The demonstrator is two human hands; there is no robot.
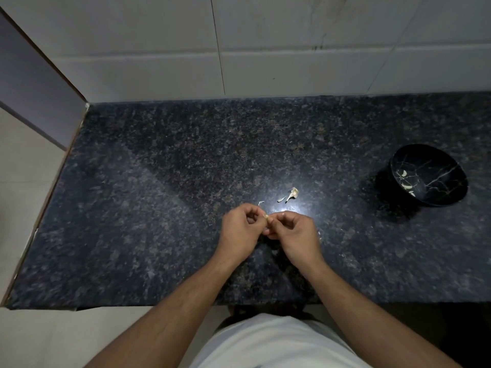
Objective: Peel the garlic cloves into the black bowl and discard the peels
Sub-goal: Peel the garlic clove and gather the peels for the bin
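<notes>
Pale garlic clove (267, 219) sits pinched between curled fingers of left hand (240, 233) and right hand (295, 233).

Both forearms bare, reaching forward and converging at centre. Left hand (240, 231) knuckles up, fingers curled, thumb and forefinger pinching a garlic clove (268, 220). Right hand (295, 233) mirrors it, fingers curled, thumb and fingertips on the same clove. Hands touch at the fingertips; wrists apart, roughly level.
</notes>
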